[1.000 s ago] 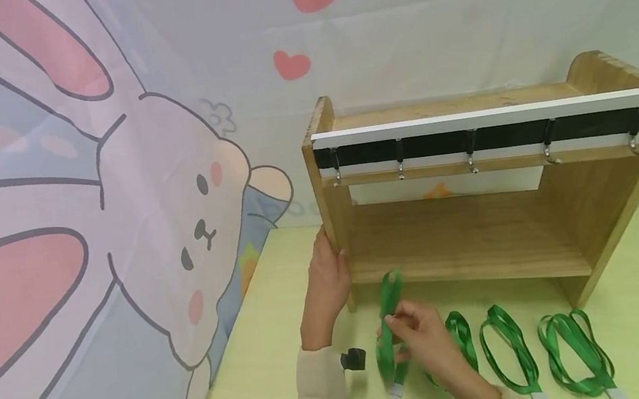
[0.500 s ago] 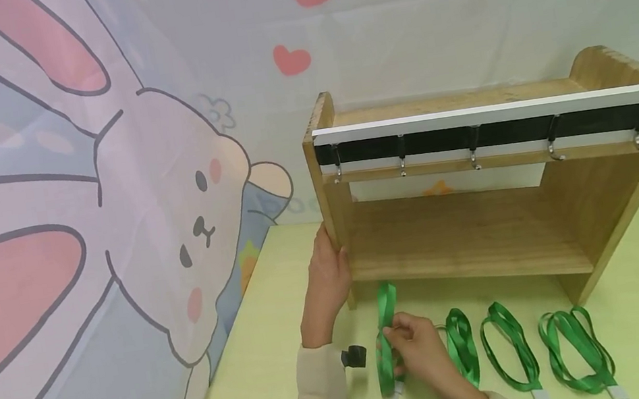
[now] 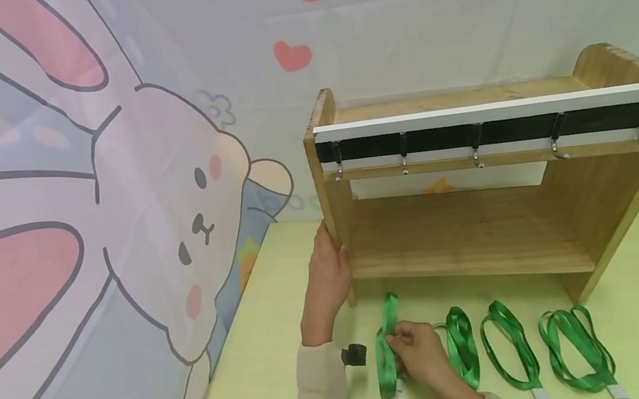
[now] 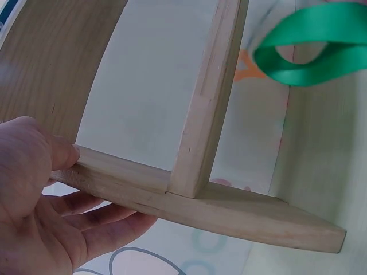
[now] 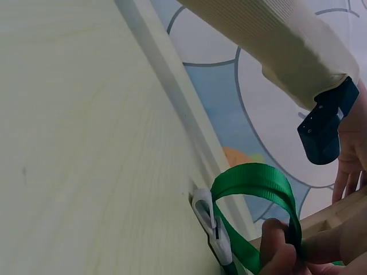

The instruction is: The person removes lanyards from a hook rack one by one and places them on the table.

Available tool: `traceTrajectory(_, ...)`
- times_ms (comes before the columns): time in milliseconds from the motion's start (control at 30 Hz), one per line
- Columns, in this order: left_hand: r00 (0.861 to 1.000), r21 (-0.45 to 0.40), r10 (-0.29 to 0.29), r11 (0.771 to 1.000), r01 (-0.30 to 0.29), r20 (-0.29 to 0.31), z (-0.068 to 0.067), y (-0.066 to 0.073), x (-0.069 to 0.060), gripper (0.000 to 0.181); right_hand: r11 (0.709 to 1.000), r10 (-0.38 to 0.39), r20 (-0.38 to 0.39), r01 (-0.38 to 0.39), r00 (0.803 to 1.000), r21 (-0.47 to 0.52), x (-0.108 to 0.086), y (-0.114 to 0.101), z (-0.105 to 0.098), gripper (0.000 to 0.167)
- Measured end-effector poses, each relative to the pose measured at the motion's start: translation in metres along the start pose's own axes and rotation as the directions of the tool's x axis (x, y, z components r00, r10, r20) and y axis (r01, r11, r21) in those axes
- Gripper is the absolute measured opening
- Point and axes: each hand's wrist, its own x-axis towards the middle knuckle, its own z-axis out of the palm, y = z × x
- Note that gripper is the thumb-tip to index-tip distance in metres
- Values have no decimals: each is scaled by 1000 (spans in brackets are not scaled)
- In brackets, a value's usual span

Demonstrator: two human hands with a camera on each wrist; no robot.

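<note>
My left hand [image 3: 328, 272] grips the left side panel [image 3: 328, 205] of a wooden shelf. In the left wrist view its thumb and fingers [image 4: 86, 200] lie on opposite sides of the panel edge. My right hand [image 3: 425, 351] pinches a looped green lanyard [image 3: 386, 364] low in front of the shelf's left end. The right wrist view shows the lanyard's ribbon [image 5: 252, 177] curving between thumb and finger, its pale clip [image 5: 213, 223] close to the tabletop. Part of the same ribbon [image 4: 321, 28] appears in the left wrist view.
Three more green lanyards lie in a row to the right: one [image 3: 462, 350] beside my right hand, another [image 3: 521, 352], and the last [image 3: 580, 354] at the far end. Several metal hooks [image 3: 477, 150] line a black strip [image 3: 512, 130] across the shelf front. A rabbit-printed backdrop [image 3: 151, 264] hangs behind.
My right hand has lowered the lanyard towards the tabletop, and its top loop now sits below the shelf board. The left hand keeps its grip on the panel. The head view has shifted slightly.
</note>
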Motion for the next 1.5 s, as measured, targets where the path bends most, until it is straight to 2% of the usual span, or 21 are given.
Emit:
traceTrajectory(167,1000,-1,-1,1000,1,2,-1,1,0,55,1000,-7,27,8,1000,-14,0,3,-1,9)
traceTrajectory(333,1000,4,-4,1000,4,1,1,0,0,55,1000,-15,91,17,996,-15,0,5,-3,16)
traceTrajectory(567,1000,14,26,1000,-26,-6,0,-1,0,55,998,-5,156,15,988,-61,-1,4,-5,10)
traceTrajectory(667,1000,10,18,1000,-18,-2,0,-1,1,55,998,1,176,11,984,-65,-1,4,-5,11)
traceTrajectory(800,1000,-2,-13,1000,13,8,0,0,0,56,997,23,189,-8,982,-82,-1,4,-4,13)
traceTrajectory(933,1000,-11,-17,1000,17,8,1,1,0,56,990,20,162,3,987,-141,-2,3,-5,23)
traceTrajectory(1033,1000,-11,-6,1000,6,5,1,1,0,55,971,-9,130,40,991,-236,-3,0,-7,28)
traceTrajectory(1167,1000,-4,10,1000,-10,-1,1,2,1,55,907,-69,103,106,992,-407,-4,-6,-13,20)
traceTrajectory(1267,1000,1,15,1000,-15,-10,1,2,1,54,867,-102,101,139,990,-479,-3,-11,-16,11)
traceTrajectory(1333,1000,5,8,1000,-8,-9,1,2,1,55,860,-106,109,146,988,-489,-2,-13,-18,8)
traceTrajectory(1500,1000,4,-10,1000,10,3,0,2,0,55,865,-108,128,157,986,-477,-2,-12,-21,9)
